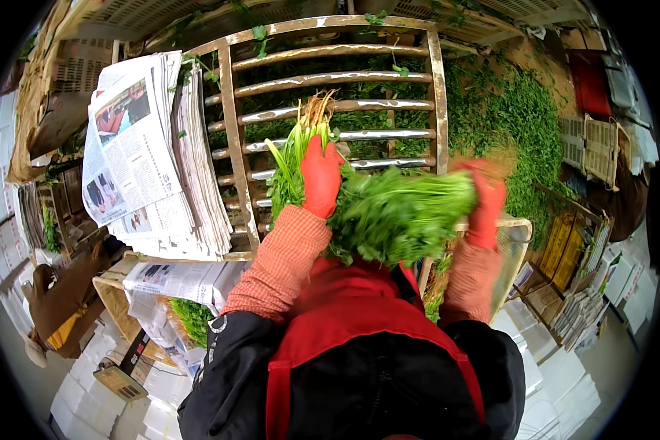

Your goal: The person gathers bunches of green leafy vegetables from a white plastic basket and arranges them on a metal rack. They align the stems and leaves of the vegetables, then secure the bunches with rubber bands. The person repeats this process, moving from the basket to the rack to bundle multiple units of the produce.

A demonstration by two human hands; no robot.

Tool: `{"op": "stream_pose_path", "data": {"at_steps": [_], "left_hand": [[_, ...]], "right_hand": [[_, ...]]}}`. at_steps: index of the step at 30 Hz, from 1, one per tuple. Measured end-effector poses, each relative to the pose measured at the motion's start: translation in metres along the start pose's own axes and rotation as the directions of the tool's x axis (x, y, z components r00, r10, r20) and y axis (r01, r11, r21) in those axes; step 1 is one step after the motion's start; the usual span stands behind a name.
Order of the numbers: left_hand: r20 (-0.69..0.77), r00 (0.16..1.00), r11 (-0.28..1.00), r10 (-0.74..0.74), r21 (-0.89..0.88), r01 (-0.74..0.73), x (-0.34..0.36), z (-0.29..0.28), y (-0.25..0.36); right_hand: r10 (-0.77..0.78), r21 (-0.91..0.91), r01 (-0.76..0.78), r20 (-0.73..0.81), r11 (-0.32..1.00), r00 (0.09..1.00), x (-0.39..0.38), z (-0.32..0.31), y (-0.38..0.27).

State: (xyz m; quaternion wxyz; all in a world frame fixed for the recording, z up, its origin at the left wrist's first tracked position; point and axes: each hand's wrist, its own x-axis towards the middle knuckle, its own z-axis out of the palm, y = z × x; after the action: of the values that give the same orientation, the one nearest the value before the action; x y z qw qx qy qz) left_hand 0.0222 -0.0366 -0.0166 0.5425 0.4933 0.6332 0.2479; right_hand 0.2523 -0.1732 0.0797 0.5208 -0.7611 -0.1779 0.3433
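A leafy green bunch [403, 220] extends leftward from the red-gloved right hand [488, 205] clamped round its pale stem end, while the red-gloved left hand [321, 180] grips a root-tipped green bunch [292, 161] above a worn, brown barred rack [438, 95].

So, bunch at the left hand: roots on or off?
On: stringy brown roots stick out past the left hand, at the far end of the green bunch.

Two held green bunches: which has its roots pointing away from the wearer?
The bunch in the left hand: its brownish roots point away; the right hand holds the other bunch sideways, leaves leftward.
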Motion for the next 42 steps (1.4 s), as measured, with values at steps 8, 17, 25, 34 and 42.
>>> {"op": "stream_pose_path", "data": {"at_steps": [8, 17, 25, 34, 42], "left_hand": [[0.125, 0.981, 0.987, -0.148, -0.040, 0.154, -0.003, -0.001, 0.024], [0.416, 0.843, 0.939, 0.341, -0.187, -0.288, -0.062, 0.044, 0.080], [-0.036, 0.876, 0.641, 0.480, 0.696, -0.323, 0.011, -0.049, 0.025], [-0.020, 0.964, 0.701, 0.266, 0.691, -0.179, 0.025, -0.050, 0.016], [0.050, 0.723, 0.581, 0.689, 0.559, -0.592, 0.023, -0.047, 0.025]], "right_hand": [[-0.220, 0.302, 0.428, -0.535, 0.852, 0.816, -0.033, -0.202, -0.070], [0.179, 0.104, -0.225, 0.333, 0.969, 0.926, -0.019, -0.009, -0.092], [0.229, -0.393, 0.008, 0.552, 0.919, 0.802, 0.079, 0.136, -0.027], [0.064, -0.773, 0.431, 0.515, 0.465, 0.855, 0.080, 0.228, -0.011], [0.095, -0.239, 0.077, 0.632, 0.968, 0.769, 0.107, 0.183, 0.015]]}}
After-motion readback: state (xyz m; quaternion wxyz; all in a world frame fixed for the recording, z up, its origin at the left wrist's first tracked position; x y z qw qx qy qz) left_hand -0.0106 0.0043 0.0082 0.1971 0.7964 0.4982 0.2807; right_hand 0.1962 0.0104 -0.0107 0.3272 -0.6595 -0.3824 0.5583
